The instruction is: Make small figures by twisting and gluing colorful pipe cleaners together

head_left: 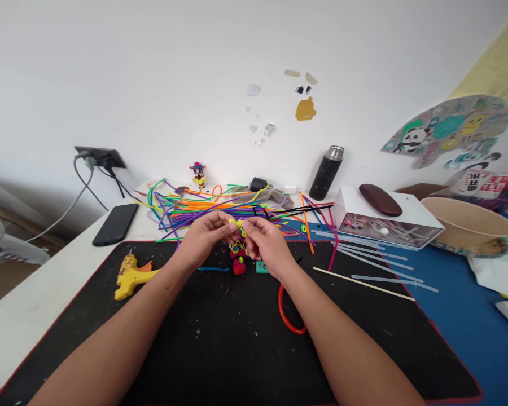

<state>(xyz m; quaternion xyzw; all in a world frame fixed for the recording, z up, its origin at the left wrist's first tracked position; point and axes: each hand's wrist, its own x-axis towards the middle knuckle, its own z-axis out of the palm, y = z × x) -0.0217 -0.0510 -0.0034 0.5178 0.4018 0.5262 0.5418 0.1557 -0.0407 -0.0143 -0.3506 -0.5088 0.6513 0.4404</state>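
My left hand [203, 237] and my right hand [266, 239] meet over the far part of a black mat [220, 338]. Both pinch a small yellow pipe-cleaner piece [238, 225] between their fingertips. Just under the hands hangs or stands a small red, yellow and blue pipe-cleaner figure [239, 256]; I cannot tell whether it is joined to the yellow piece. A blue strand [214, 269] and a small green block [261, 267] lie on the mat beneath the hands. A red loop [288, 318] lies beside my right forearm.
A heap of coloured pipe cleaners [220, 206] lies behind the hands. A yellow glue gun [129, 275] and a black phone [115, 223] are at the left. Clear glue sticks [372, 262], a wooden skewer [364, 283], a white box [389, 223], a black flask [327, 173] and a bowl [469, 223] are at the right.
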